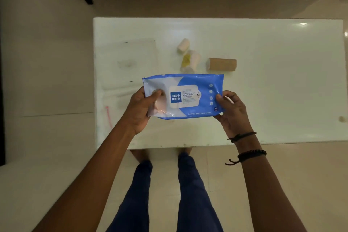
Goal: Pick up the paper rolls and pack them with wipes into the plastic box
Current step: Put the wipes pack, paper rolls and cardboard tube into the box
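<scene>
Three rolls are lying on the white tabletop point(263, 81): a small white paper roll point(183, 45) farthest away, a white roll with a yellow print point(190, 61) just beside it and nearer, and a bare brown cardboard tube point(222, 64) lying on its side to their right, a little apart. One pack of wet wipes point(183, 96), blue and white with a "mee mee" label, is being held above the near half of the tabletop, its long side running left to right, label facing up. Two hands are gripping it by its short ends. One, the left hand point(140, 112), is closing around the left end, thumb pressing on the top face and fingers curling underneath. Its partner, the right hand point(232, 114), is pinching the right end, thumb on top at the edge and fingers wrapping behind. Two dark bracelets point(244, 145) are sitting on the right wrist. One clear plastic box point(137, 52) is resting on the left part of the tabletop, well to the left of the rolls and beyond the left hand; it is faint and hard to make out. Nearer, a clear plastic piece with a red strip point(108, 117), perhaps its lid, is lying at the tabletop's left edge. All three rolls are lying just beyond the pack, apart from both hands.
</scene>
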